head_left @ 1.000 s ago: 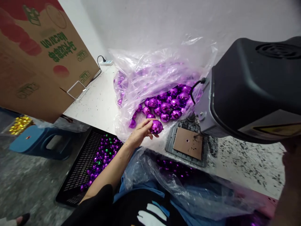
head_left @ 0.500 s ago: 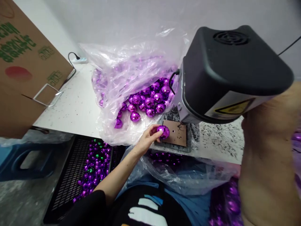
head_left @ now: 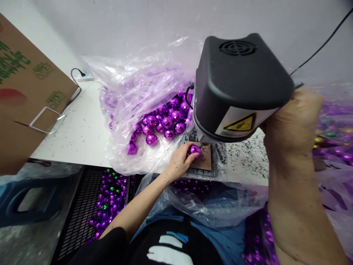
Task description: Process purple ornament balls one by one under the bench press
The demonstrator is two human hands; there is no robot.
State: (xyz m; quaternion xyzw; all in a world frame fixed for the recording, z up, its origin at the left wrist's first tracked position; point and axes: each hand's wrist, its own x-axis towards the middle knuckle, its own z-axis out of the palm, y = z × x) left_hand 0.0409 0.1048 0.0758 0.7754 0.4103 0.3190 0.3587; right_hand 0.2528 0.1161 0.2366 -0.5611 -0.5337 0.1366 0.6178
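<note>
Between thumb and fingers, my left hand point(head_left: 180, 161) holds a shiny purple faceted ball point(head_left: 194, 151) over the brown plate point(head_left: 205, 158) on the machine's base. Above and to the right stands the black machine head point(head_left: 242, 81) with a yellow warning label. My right hand point(head_left: 295, 114) is closed at the right side of the machine, on a handle whose metal end point(head_left: 299, 85) sticks out; most of its fingers are hidden behind the machine. Several purple balls point(head_left: 167, 122) lie in an open clear plastic bag point(head_left: 124, 140) left of the plate.
A cardboard box point(head_left: 33, 95) stands at the left beside a power strip point(head_left: 85, 77). Below the white table point(head_left: 82, 136) are a black crate point(head_left: 79, 217) of purple and green balls and a blue stool point(head_left: 49, 206). More bagged balls point(head_left: 333, 147) are at the right.
My left hand has brought the ball further over the brown plate. The view has shifted, so the machine and my right arm appear further left, with more of my right hand visible.
</note>
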